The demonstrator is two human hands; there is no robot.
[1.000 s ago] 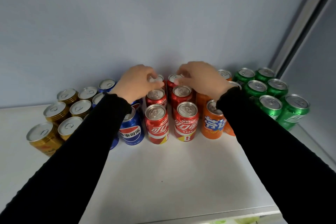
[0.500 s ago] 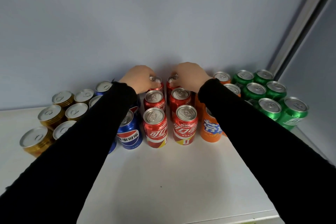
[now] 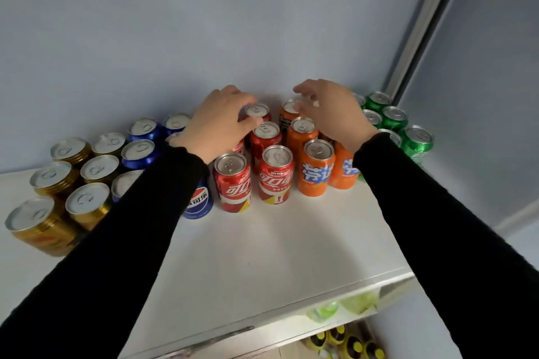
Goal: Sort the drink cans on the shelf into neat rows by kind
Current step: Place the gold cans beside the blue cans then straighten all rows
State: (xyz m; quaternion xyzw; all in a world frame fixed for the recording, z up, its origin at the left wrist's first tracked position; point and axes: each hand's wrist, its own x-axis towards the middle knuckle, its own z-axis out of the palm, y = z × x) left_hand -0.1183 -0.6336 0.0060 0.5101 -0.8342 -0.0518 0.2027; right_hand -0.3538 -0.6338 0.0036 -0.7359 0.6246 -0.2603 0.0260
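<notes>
Cans: grouped by colour along the back of your white shelf [image 3: 262, 256].
Left hand [image 3: 215, 122]: your fingers pinch the rear red can [image 3: 256, 111] at its rim.
Right hand [image 3: 332, 114]: fingers spread loosely, hovering over the rear orange can [image 3: 288, 109], gripping nothing.

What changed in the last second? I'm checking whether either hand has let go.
The right hand has let go of the can top it was on and lifted, fingers spread. The left hand still grips the rearmost red can by its top. The can rows look unchanged.
</notes>
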